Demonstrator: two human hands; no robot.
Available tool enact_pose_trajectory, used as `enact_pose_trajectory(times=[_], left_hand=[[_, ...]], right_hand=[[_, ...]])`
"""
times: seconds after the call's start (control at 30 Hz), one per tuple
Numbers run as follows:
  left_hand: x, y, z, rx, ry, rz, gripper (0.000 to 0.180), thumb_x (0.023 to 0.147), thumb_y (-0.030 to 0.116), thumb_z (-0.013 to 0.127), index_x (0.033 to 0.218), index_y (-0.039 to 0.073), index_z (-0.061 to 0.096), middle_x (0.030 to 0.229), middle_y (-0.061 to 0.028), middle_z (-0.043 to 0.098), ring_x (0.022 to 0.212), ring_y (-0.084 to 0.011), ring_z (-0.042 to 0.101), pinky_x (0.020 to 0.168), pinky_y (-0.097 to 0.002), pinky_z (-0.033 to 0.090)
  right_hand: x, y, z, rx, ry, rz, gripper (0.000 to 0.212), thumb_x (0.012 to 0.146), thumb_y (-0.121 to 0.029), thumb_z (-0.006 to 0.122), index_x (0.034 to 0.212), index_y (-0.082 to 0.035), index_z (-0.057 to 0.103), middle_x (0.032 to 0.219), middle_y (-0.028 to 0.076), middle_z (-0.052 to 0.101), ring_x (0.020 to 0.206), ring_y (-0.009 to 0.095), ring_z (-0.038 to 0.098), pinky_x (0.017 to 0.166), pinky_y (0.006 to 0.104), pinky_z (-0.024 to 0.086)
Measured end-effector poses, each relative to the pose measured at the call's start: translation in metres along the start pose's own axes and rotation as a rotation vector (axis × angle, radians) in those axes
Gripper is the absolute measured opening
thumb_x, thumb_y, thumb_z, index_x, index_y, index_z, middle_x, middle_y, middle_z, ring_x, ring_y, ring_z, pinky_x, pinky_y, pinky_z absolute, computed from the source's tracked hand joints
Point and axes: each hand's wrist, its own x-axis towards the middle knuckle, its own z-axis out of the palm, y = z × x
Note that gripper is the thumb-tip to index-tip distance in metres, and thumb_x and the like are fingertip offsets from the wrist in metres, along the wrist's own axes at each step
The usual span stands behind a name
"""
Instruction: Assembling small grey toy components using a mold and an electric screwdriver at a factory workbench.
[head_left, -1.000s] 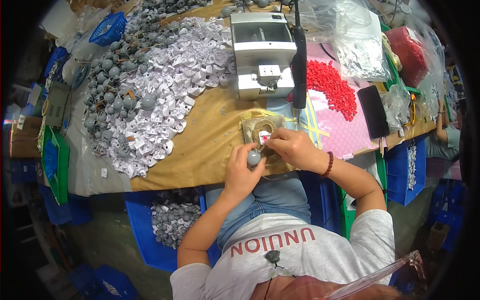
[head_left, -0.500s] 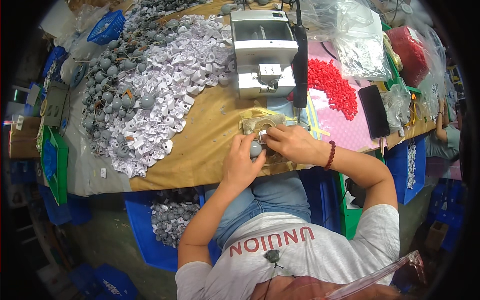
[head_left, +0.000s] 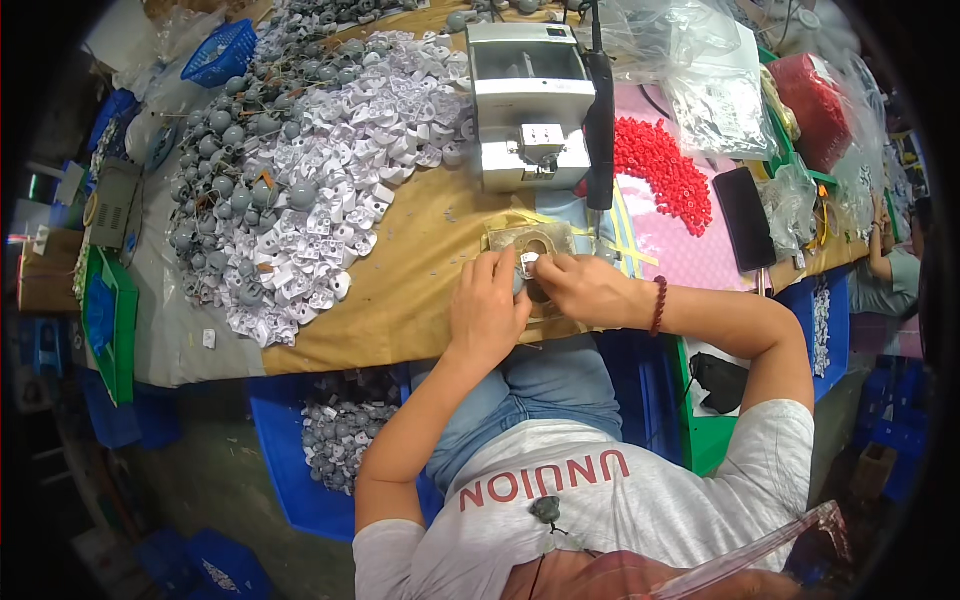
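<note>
My left hand [head_left: 487,308] is closed round a grey ball [head_left: 518,284], most of which its fingers cover. A small white plastic part [head_left: 529,260] sits at the fingertips of both hands, against the ball. My right hand [head_left: 592,292] pinches that part from the right, wrist low over the table. Both hands are above a worn flat fixture [head_left: 505,239] with a round recess, partly covered by my fingers. Just beyond it stands a silver machine [head_left: 530,105] with a white block on its front. A long black tool [head_left: 600,130] hangs upright along the machine's right side.
A big heap of white plastic parts [head_left: 340,190] and grey balls [head_left: 222,190] fills the left of the table. Red small parts [head_left: 665,175] lie on a pink sheet, beside a black phone [head_left: 745,220]. A blue bin [head_left: 285,470] of parts is below the table edge.
My left hand has turned and slid up over the grey ball, hiding most of it. My right hand stays close by at the white part. The view has shifted slightly.
</note>
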Motion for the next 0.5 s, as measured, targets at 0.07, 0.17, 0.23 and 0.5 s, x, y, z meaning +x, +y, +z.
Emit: enact_pose_trajectory(times=[0.07, 0.17, 0.23, 0.5], left_hand=[[0.000, -0.004, 0.002, 0.135, 0.079, 0.142, 0.048, 0.077, 0.008, 0.071, 0.124, 0.008, 0.064, 0.119, -0.0118, 0.058, 0.110, -0.0332, 0.056, 0.087, -0.0444, 0.050], [-0.007, -0.007, 0.015, 0.232, 0.110, 0.227, 0.048, 0.076, 0.003, 0.069, 0.123, 0.014, 0.067, 0.126, -0.0113, 0.057, 0.116, -0.0337, 0.055, 0.091, -0.0460, 0.049], [-0.007, -0.007, 0.019, 0.251, 0.096, 0.244, 0.049, 0.075, 0.001, 0.068, 0.122, 0.015, 0.068, 0.129, -0.0116, 0.056, 0.118, -0.0341, 0.054, 0.093, -0.0464, 0.048], [-0.005, -0.016, 0.019, 0.208, 0.073, 0.303, 0.039, 0.079, 0.006, 0.066, 0.118, 0.011, 0.068, 0.130, -0.0133, 0.056, 0.120, -0.0367, 0.053, 0.091, -0.0445, 0.051]], right_hand=[[-0.005, 0.004, 0.000, 0.035, 0.069, 0.031, 0.030, 0.079, -0.015, 0.065, 0.103, 0.003, 0.068, 0.106, 0.011, 0.057, 0.091, 0.026, 0.061, 0.076, 0.0368, 0.056], [-0.016, 0.007, 0.001, 0.159, 0.170, 0.121, 0.038, 0.082, -0.009, 0.065, 0.119, 0.002, 0.066, 0.117, 0.013, 0.061, 0.100, 0.030, 0.062, 0.086, 0.0392, 0.055], [-0.027, 0.010, 0.002, 0.390, 0.260, 0.263, 0.040, 0.085, -0.004, 0.064, 0.125, 0.000, 0.064, 0.124, 0.014, 0.063, 0.108, 0.033, 0.062, 0.091, 0.0403, 0.053], [-0.065, 0.019, -0.006, 0.623, 0.227, 0.513, 0.046, 0.085, 0.001, 0.068, 0.130, -0.002, 0.059, 0.127, 0.018, 0.063, 0.122, 0.036, 0.059, 0.102, 0.0410, 0.049]])
